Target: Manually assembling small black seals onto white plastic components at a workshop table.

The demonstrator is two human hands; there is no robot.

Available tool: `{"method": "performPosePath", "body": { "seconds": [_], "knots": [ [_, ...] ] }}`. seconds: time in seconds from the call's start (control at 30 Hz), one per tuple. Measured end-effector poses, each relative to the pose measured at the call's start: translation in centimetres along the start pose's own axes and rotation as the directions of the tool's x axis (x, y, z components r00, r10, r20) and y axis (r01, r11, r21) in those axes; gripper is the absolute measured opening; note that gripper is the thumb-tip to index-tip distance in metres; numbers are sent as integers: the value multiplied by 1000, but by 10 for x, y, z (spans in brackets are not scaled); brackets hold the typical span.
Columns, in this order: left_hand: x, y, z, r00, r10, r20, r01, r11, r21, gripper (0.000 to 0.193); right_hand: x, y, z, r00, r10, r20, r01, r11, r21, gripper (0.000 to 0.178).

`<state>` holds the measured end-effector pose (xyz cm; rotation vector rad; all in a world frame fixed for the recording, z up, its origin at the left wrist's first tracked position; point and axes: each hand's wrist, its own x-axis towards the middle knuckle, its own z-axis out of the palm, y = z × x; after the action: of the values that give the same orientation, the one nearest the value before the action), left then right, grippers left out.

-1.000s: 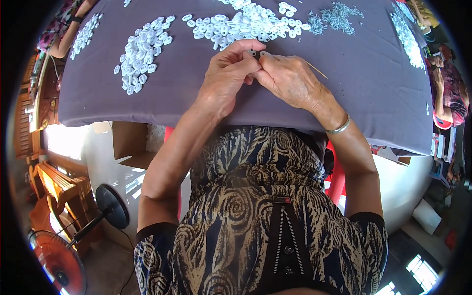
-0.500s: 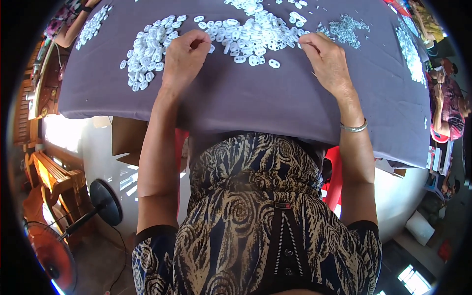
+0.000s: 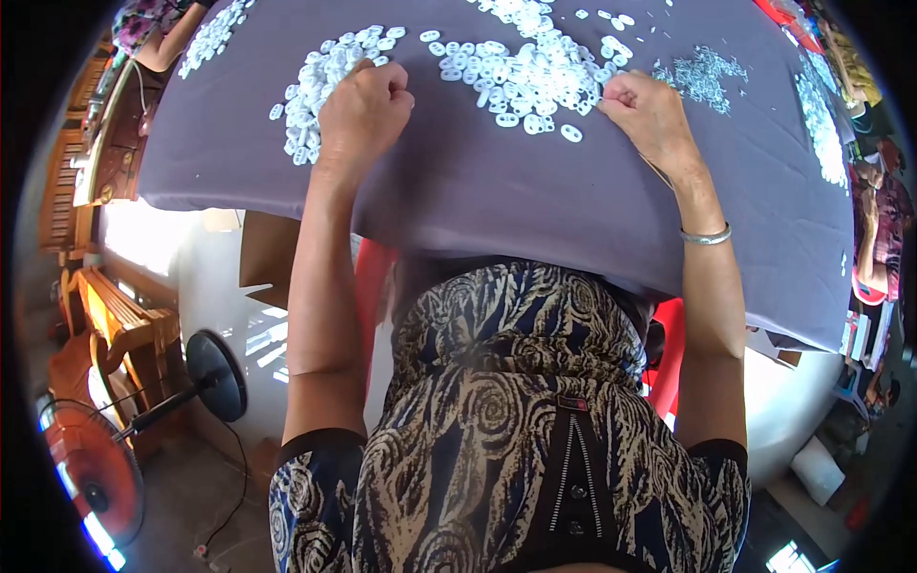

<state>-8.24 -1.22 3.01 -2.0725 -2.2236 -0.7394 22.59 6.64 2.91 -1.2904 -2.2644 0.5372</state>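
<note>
Loosely curled, the left hand [image 3: 365,110] rests against a heap of small white oval plastic pieces [image 3: 330,72], on its far side; whether it pinches one, I cannot tell. The right hand [image 3: 650,115] is also curled, thumb drawn in toward the forefinger, beside a larger heap of white two-holed oval pieces [image 3: 535,76] between the hands; its fingertips' contents are unclear. A thin tan stick [image 3: 654,170] shows below its palm. Beyond it, to its right, lie fine silvery metal pins [image 3: 707,81] on the purple-grey cloth-covered bench [image 3: 516,191]. The ovals look light, stiff and rather slippery, probably best gripped by their long edges, clear of the holes
</note>
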Motion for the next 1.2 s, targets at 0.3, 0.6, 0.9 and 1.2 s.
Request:
{"method": "performPosePath", "body": {
  "seconds": [0.3,0.6,0.9,1.2],
  "knots": [
    [-2,27,17,993,75,-89,-94,968,-232,11,-2,-5,9,989,-94,-113,95,995,3,10],
    [-10,53,37,980,176,-93,-199,852,-484,15,-11,-36,28,931,-361,-48,364,927,93,14],
    [-16,69,35,977,185,-101,-210,804,-556,15,-7,-38,28,945,-327,22,322,940,116,16],
    [-24,88,31,991,131,-24,-102,635,-766,22,-13,-43,17,982,-185,30,149,868,474,9]
  ]
}}
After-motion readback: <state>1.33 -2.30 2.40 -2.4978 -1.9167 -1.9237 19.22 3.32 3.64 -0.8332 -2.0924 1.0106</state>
